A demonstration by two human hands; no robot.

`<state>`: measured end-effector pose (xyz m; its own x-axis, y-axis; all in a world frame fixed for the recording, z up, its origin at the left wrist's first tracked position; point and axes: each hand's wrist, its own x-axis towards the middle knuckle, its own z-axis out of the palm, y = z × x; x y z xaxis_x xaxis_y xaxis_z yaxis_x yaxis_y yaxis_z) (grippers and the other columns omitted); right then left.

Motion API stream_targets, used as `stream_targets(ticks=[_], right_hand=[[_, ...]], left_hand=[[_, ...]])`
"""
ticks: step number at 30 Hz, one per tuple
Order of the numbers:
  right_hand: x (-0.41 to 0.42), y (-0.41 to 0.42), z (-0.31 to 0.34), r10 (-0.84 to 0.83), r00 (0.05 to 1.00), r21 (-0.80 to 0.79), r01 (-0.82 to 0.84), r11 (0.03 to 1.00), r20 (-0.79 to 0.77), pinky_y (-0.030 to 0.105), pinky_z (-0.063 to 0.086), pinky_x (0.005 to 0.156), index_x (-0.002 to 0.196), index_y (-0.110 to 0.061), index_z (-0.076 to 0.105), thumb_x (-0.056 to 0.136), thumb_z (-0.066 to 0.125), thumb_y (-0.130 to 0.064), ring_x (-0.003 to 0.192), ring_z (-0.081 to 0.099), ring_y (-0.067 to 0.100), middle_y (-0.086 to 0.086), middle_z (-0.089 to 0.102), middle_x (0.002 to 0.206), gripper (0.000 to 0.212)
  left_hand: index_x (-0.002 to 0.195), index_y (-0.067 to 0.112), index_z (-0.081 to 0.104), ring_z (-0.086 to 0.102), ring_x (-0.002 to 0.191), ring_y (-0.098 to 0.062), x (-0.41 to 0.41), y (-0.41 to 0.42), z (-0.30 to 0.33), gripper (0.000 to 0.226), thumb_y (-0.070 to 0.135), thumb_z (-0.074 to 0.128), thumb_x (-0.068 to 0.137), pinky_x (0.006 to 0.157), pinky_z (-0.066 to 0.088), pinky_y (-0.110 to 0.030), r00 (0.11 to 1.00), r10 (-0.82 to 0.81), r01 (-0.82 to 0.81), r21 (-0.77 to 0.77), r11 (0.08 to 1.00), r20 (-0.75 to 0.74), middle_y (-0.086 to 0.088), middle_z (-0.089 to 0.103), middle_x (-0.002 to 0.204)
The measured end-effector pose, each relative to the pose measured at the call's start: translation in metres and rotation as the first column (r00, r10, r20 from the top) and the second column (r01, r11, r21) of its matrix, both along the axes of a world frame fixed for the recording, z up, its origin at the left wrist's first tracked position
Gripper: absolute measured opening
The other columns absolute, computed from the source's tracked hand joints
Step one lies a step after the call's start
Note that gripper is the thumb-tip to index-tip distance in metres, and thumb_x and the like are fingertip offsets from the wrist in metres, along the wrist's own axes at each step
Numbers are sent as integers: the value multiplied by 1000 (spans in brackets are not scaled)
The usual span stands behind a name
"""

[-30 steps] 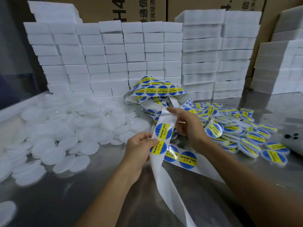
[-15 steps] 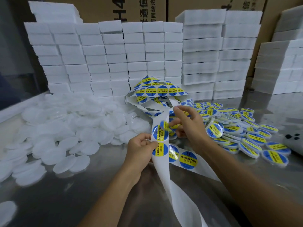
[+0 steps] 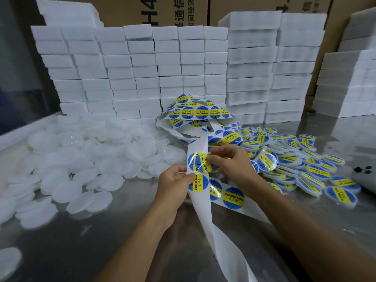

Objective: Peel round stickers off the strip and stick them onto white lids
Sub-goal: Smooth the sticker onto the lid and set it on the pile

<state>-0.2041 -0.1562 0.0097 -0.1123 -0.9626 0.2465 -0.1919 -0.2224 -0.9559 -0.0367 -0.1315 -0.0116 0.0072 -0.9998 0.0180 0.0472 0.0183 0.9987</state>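
A white backing strip (image 3: pixel 205 218) with round blue-and-yellow stickers runs from a loose coil (image 3: pixel 195 115) at the back down toward me. My left hand (image 3: pixel 173 186) pinches the strip beside a sticker still on it. My right hand (image 3: pixel 227 161) pinches the edge of one round sticker (image 3: pixel 198 162), which is partly lifted off the strip. Plain white lids (image 3: pixel 81 157) lie heaped on the left. Lids bearing stickers (image 3: pixel 295 165) are piled on the right.
Stacks of white foam blocks (image 3: pixel 142 74) wall off the back, with cardboard boxes (image 3: pixel 173 11) behind. A grey device (image 3: pixel 364 176) lies at the right edge. The steel table (image 3: pixel 101 251) shows bare metal in front of me.
My right hand moved from the strip's upper part down to a sticker and has lifted its edge. The strip slid up through my left hand.
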Motion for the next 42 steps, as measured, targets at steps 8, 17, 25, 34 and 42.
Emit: stream_targets(ticks=[8,17,25,34,42], right_hand=[[-5,13,1,54,992,-68,-62,996,-114,28,61,69,85,-20,73,87,73,-14,78,73,14,-3,76,81,6],[3,22,5,117,894,-256,-246,935,-432,22,55,74,86,-14,68,89,68,-4,79,66,8,-7,68,82,11],[9,24,5,-73,828,-529,-285,799,-555,18,49,69,85,-6,66,83,63,13,77,58,10,2,65,84,19],[14,26,2,-69,952,-528,-104,843,-297,21,56,68,93,-20,68,89,67,-1,76,67,7,-7,70,93,19],[23,28,-3,-11,997,-397,-20,918,-73,20,55,65,126,-48,45,87,73,-13,62,66,14,-5,58,119,59]], left_hand=[[98,22,65,73,72,-16,1,0,2,11,14,65,90,62,60,-34,998,51,-52,-33,998,-33,0,76,82],[75,17,74,68,70,-23,-1,1,10,22,28,64,91,66,54,-31,974,146,-136,69,988,-175,-9,75,77],[84,9,75,66,53,-18,-6,3,15,17,23,65,88,50,50,-23,945,175,-120,203,972,-278,-11,74,72],[101,7,73,70,81,-27,-6,3,17,25,29,64,91,78,57,-42,927,72,-18,149,989,-367,-16,75,95],[74,8,69,47,48,-13,-4,5,20,25,24,64,92,42,35,-23,938,63,-48,52,997,-342,-4,57,61]])
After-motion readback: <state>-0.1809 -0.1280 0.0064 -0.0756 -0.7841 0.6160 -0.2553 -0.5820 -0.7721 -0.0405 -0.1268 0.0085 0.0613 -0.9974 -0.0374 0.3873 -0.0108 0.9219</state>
